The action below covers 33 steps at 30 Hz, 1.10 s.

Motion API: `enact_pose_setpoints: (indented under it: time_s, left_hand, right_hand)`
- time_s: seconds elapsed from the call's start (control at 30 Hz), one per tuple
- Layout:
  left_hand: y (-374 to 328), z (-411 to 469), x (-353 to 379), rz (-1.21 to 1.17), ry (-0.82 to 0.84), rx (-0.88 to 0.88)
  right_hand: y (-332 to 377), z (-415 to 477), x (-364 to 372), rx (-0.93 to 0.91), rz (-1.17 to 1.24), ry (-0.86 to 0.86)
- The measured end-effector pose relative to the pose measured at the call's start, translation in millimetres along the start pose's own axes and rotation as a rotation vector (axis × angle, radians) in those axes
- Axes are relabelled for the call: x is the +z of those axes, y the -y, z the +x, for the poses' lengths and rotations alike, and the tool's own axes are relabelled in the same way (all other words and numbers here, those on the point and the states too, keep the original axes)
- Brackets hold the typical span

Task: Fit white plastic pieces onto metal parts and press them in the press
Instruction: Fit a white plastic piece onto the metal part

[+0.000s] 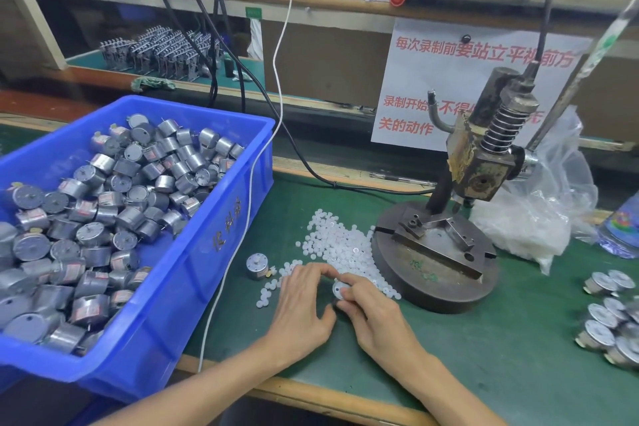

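Note:
My left hand (304, 301) and my right hand (371, 313) meet over the green mat and together hold one round metal part (337, 288), face up between the fingertips. My right thumb and fingers pinch at its top, where a white plastic piece seems to sit; my fingers mostly hide it. A heap of small white plastic pieces (340, 245) lies just beyond my hands. Another metal part (257, 265) stands alone to the left of the heap. The hand press (439, 252), with its round iron base and spring-loaded ram, stands behind and to the right.
A blue bin (193, 228) full of metal parts fills the left side. Several metal parts (608, 318) lie at the right edge. A clear bag (539, 218) of white pieces sits behind the press. A white cable (242, 235) runs along the bin.

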<state>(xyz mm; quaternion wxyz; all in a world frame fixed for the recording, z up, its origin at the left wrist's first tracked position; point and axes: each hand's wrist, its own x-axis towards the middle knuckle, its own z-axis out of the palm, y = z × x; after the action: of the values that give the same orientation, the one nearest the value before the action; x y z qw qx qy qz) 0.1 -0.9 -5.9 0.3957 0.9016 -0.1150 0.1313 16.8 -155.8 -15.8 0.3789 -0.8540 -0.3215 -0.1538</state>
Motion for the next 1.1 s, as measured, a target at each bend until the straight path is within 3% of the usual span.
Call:
enact_pose_setpoints:
  time_s: [0.07,0.17,0.23,0.43,0.7,0.83,1.0,1.1]
  left_hand:
    - [-4.5,0.4,0.8,0.004,0.012,0.091]
    - [-16.9,13.3,7.8,-0.024,0.021,0.215]
    - [-30.2,31.9,16.1,-0.051,0.027,0.24]
    - [-71.8,87.0,49.6,-0.072,0.12,0.269]
    - [-77.6,133.1,82.4,0.14,0.049,0.183]
    - [-85.5,139.8,87.6,0.08,0.023,0.16]
    - [-84.0,141.0,85.6,0.084,0.052,0.177]
    - [-85.6,142.5,84.4,0.074,0.07,0.167]
  right_hand:
    - [4.1,1.4,-4.0,0.202,0.192,-0.112]
    - [8.8,11.4,-21.6,0.623,0.763,-0.378]
    - [6.4,17.5,-40.1,0.787,0.991,-0.463]
    - [-21.3,25.8,-99.4,0.988,0.867,-0.421]
    - [-37.3,19.7,-128.1,0.878,0.598,-0.285]
    - [-45.3,20.0,-145.1,0.804,0.432,-0.452]
    - [-39.4,69.5,-224.3,0.507,0.234,-0.865]
    - [-31.7,122.3,-279.2,0.391,0.249,-0.84]
